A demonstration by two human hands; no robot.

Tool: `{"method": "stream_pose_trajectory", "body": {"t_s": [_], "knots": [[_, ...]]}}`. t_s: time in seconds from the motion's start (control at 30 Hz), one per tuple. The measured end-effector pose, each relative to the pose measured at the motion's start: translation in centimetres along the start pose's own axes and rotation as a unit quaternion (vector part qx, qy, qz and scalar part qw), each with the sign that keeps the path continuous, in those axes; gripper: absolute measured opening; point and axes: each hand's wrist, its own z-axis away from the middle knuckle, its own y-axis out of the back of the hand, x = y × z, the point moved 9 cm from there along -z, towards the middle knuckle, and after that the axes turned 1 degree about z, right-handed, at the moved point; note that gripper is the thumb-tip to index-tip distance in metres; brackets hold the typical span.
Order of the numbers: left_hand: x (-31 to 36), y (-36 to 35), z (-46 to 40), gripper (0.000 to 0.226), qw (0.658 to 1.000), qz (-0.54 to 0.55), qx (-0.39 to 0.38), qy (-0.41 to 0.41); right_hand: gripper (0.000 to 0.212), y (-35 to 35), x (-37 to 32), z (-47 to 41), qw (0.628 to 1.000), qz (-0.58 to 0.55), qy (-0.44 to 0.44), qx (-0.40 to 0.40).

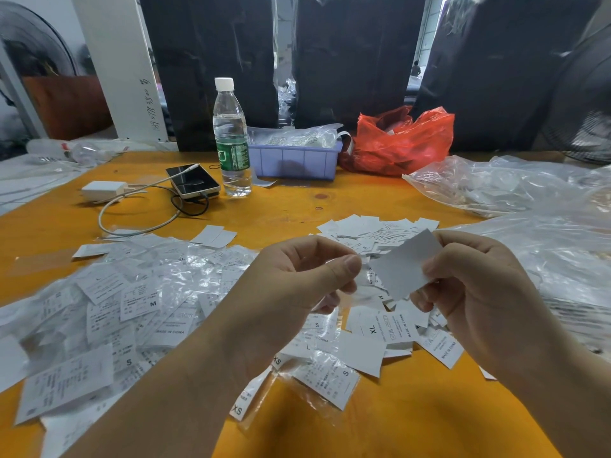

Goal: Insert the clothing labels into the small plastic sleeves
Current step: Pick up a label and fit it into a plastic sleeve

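The right hand (476, 292) pinches a light, floppy blank label (405, 264) by its right edge, likely best gripped there, while the left hand (297, 279) has thumb and fingers closed together, on what I cannot tell.

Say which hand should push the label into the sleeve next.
Right. The right hand already pinches the label by its near edge, tilted toward the left hand, whose fingers appear to hold a clear sleeve, hard to make out.

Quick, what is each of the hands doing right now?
Left hand: fingers pinched shut; whether on a clear sleeve cannot be told.
Right hand: closed on a blank white label, held above the table.
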Motion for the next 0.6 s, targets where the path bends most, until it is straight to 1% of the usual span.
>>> {"method": "stream_pose_trajectory", "body": {"t_s": [0.13, 0.3, 0.43, 0.6], "knots": [[-0.05, -0.04, 0.00, 0.032, 1.000, -0.003, -0.001, 0.002, 0.013, 0.02, 0.09, 0.06, 1.000, 0.013, -0.001, 0.003], [-0.10, -0.26, 0.06, 0.032, 1.000, -0.012, -0.008, -0.003, 0.011, -0.66, 0.20, 0.28, 1.000, 0.015, -0.002, -0.015], [-0.01, -0.58, 0.15, 0.027, 1.000, -0.015, -0.017, -0.009, 0.013, -0.80, 0.16, 0.40, 1.000, 0.022, 0.000, -0.020], [-0.10, -0.97, 0.23, 0.018, 0.999, -0.010, -0.034, -0.003, 0.011, -0.89, 0.12, 0.39, 0.999, 0.033, 0.000, -0.018]]}}
